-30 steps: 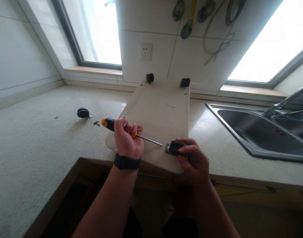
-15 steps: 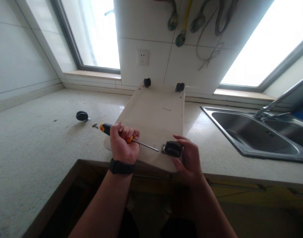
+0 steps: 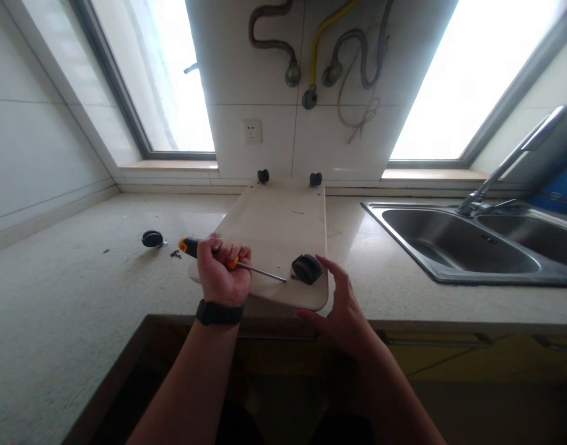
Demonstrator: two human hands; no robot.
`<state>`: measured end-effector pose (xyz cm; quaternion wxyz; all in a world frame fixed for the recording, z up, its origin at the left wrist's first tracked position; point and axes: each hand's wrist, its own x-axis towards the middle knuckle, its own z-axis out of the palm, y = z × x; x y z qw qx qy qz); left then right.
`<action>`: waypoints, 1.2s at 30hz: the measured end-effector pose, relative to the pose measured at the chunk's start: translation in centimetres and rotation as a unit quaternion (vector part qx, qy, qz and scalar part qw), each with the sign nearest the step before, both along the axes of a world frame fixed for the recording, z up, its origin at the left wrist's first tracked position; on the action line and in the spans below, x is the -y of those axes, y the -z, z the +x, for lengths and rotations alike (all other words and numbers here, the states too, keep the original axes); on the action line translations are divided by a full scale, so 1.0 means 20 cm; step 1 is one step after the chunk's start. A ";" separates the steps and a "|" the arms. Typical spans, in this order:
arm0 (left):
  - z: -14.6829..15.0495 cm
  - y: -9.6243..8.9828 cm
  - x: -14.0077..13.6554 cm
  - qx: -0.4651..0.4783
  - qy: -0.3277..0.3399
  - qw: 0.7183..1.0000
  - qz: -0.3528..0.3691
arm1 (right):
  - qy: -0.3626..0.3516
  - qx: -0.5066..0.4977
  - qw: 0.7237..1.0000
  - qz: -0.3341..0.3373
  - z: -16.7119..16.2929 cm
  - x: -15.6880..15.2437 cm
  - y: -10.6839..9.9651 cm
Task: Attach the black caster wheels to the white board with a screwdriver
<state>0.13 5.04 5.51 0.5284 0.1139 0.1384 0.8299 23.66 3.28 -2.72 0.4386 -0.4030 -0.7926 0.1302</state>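
Note:
My left hand (image 3: 224, 272) is closed around the black and yellow handle of a screwdriver (image 3: 261, 271). Its metal shaft slants to the right over a pale board (image 3: 274, 228) with rounded corners, and the tip ends just short of a black caster wheel (image 3: 306, 269). Fingers apart, my right hand (image 3: 343, 306) curves round the board's near right corner, thumb by the front edge and fingertips beside that caster. At the board's far end stand two more casters, one on the left (image 3: 263, 176) and one on the right (image 3: 315, 179).
Left of the board, a loose caster (image 3: 152, 238) lies on the speckled countertop (image 3: 102, 290) beside several small screws (image 3: 175, 254). A steel double sink (image 3: 454, 247) with a tap (image 3: 501, 167) is at the right. Pipes (image 3: 311, 74) and a socket (image 3: 252, 131) are on the wall.
The view has tilted up, showing more of the wall pipes. My right hand has loosened from around the near caster to the board's corner, and that caster has swivelled. The left hand keeps the screwdriver.

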 end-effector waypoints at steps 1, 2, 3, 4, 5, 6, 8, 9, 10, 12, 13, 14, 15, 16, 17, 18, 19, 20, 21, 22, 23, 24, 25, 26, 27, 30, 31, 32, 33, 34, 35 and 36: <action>0.00 0.00 0.00 -0.004 0.001 1.000 0.000 | -0.003 -0.005 1.000 -0.003 0.00 0.00 0.00; 0.00 0.00 -0.01 -0.009 0.001 1.000 0.001 | -0.004 -0.011 1.000 -0.008 0.00 0.00 -0.01; 0.00 -0.01 -0.01 -0.015 0.001 1.000 0.002 | -0.006 -0.016 1.000 -0.012 0.00 0.00 -0.01; 0.00 -0.01 -0.01 -0.020 0.002 1.000 0.004 | -0.007 -0.021 1.000 -0.014 -0.01 0.00 -0.02; 0.00 -0.01 -0.02 -0.022 0.003 1.000 0.006 | -0.008 -0.025 1.000 -0.016 -0.01 0.00 -0.02; 0.00 -0.02 -0.02 -0.023 0.005 1.000 0.010 | -0.009 -0.028 0.999 -0.016 -0.01 0.00 -0.03; 0.00 -0.03 -0.03 -0.024 0.009 1.000 0.014 | -0.008 -0.027 0.999 -0.016 -0.01 0.00 -0.04; 0.00 -0.04 -0.03 -0.024 0.012 1.000 0.014 | -0.005 -0.025 1.000 -0.018 -0.01 0.00 -0.05; 0.00 -0.04 -0.03 -0.026 0.014 0.999 0.014 | -0.001 -0.022 0.999 -0.024 -0.01 0.00 -0.06; 0.00 -0.05 -0.04 -0.028 0.018 0.999 0.013 | 0.006 -0.029 0.999 -0.035 -0.02 -0.02 -0.08; 0.00 -0.06 -0.04 -0.027 0.020 0.999 0.013 | 0.013 -0.041 0.998 -0.038 -0.03 -0.03 -0.10; 0.00 -0.06 -0.04 -0.025 0.021 0.999 0.012 | 0.020 -0.055 0.998 -0.037 -0.03 -0.04 -0.12; 0.00 -0.06 -0.04 -0.022 0.021 0.999 0.011 | 0.028 -0.068 0.997 -0.034 -0.04 -0.04 -0.13; 0.01 -0.07 -0.04 -0.017 0.020 1.000 0.009 | 0.036 -0.079 0.996 -0.031 -0.05 -0.05 -0.15; 0.01 -0.07 -0.04 -0.012 0.019 1.000 0.008 | 0.045 -0.086 0.995 -0.033 -0.06 -0.06 -0.17; 0.01 -0.08 -0.04 -0.010 0.018 1.000 0.008 | 0.051 -0.089 0.994 -0.038 -0.06 -0.06 -0.19; 0.01 -0.08 -0.03 -0.010 0.017 1.000 0.009 | 0.053 -0.089 0.994 -0.045 -0.06 -0.07 -0.20; 0.01 -0.09 -0.03 -0.013 0.016 1.000 0.011 | 0.055 -0.089 0.993 -0.052 -0.07 -0.07 -0.21; 0.01 -0.09 -0.03 -0.017 0.015 1.000 0.013 | 0.055 -0.090 0.993 -0.057 -0.06 -0.08 -0.22; 0.01 -0.09 -0.03 -0.021 0.015 1.000 0.013 | 0.053 -0.091 0.993 -0.060 -0.06 -0.08 -0.22; 0.02 -0.09 -0.03 -0.023 0.015 1.000 0.013 | 0.049 -0.093 0.993 -0.061 -0.06 -0.09 -0.22; 0.02 -0.09 -0.03 -0.024 0.016 1.000 0.013 | 0.045 -0.095 0.993 -0.061 -0.06 -0.09 -0.22; 0.02 -0.09 -0.03 -0.023 0.017 1.000 0.012 | 0.042 -0.099 0.992 -0.061 -0.06 -0.10 -0.22; 0.02 -0.09 -0.03 -0.021 0.018 1.000 0.010 | 0.040 -0.103 0.992 -0.060 -0.06 -0.11 -0.21; 0.02 -0.09 -0.03 -0.019 0.019 1.000 0.009 | 0.040 -0.106 0.992 -0.060 -0.06 -0.12 -0.21; 0.02 -0.08 -0.03 -0.011 0.020 1.000 0.005 | 0.045 -0.113 0.991 -0.058 -0.06 -0.13 -0.19; 0.01 -0.07 -0.03 -0.007 0.021 1.000 0.003 | 0.048 -0.115 0.991 -0.057 -0.06 -0.14 -0.18; 0.01 -0.07 -0.03 -0.002 0.021 1.000 0.002 | 0.051 -0.117 0.990 -0.056 -0.07 -0.14 -0.17; 0.01 -0.06 -0.03 0.002 0.021 1.000 0.001 | 0.053 -0.118 0.990 -0.056 -0.07 -0.13 -0.17; 0.01 -0.05 -0.02 0.006 0.020 1.000 0.000 | 0.055 -0.119 0.990 -0.056 -0.07 -0.13 -0.16; 0.01 -0.04 -0.02 0.009 0.019 1.000 -0.001 | 0.056 -0.118 0.990 -0.056 -0.07 -0.12 -0.16; 0.01 -0.04 -0.01 0.012 0.018 1.000 -0.002 | 0.055 -0.117 0.990 -0.056 -0.07 -0.12 -0.15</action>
